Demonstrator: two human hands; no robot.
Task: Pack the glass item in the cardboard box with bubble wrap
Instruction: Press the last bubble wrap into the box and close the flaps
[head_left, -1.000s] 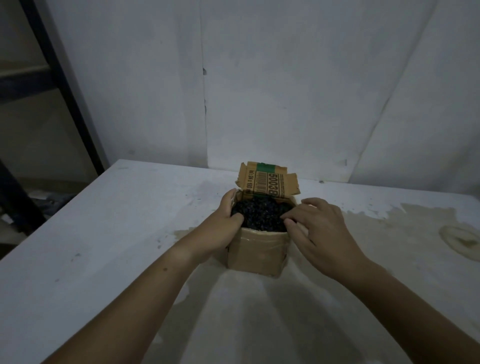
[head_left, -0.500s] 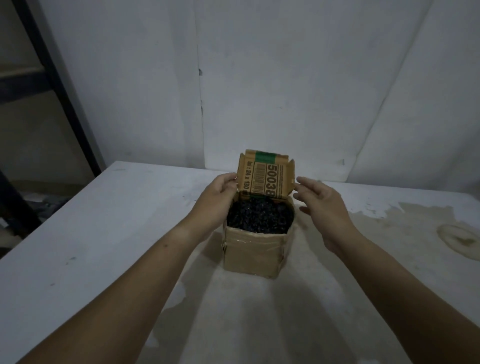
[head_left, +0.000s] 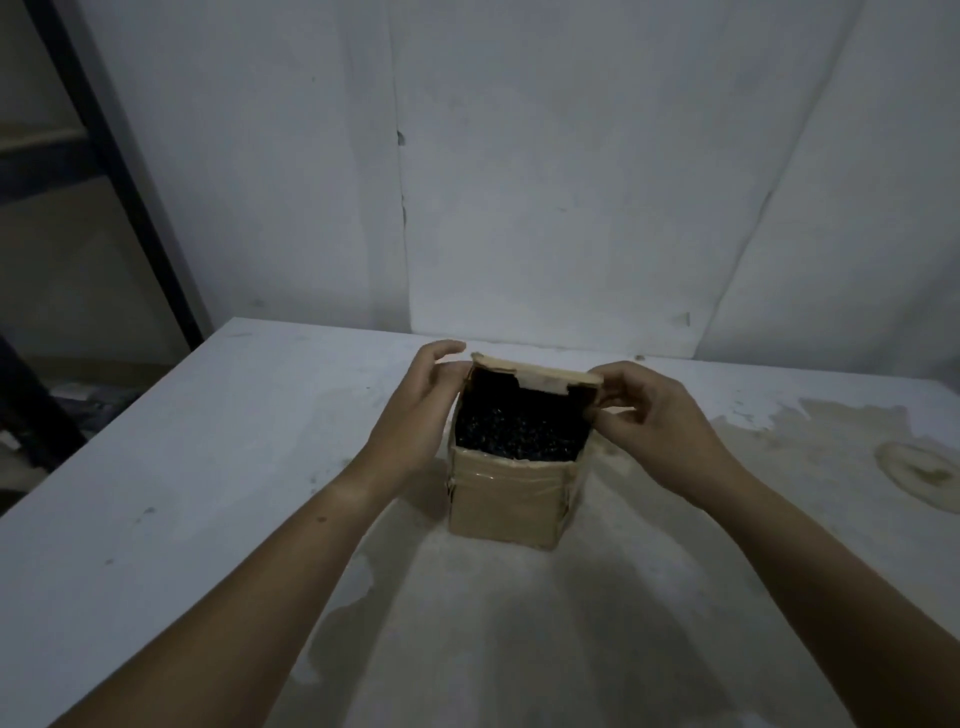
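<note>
the box (head_left: 506, 501) sits on the counter (head_left: 208, 467), fragile glass hidden under dark wrap (head_left: 519, 431), while fingers of the right hand (head_left: 657, 423) pinch the thin, bendy far flap (head_left: 543, 375) by its right corner and the left hand (head_left: 423, 400) meets its left end, grip impossible to tell.

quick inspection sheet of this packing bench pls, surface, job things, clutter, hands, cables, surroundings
surface: white table, stained and patchy on the right
job's things: cardboard box upright, open, dark bubble wrap filling it; far flap tilted over the opening; glass item not visible
clutter: nothing seen
grippers: right hand pinches the flap's right corner; left hand at its left edge, grip unclear
cables: nothing seen
surroundings: white wall; dark rack frame at left
</note>
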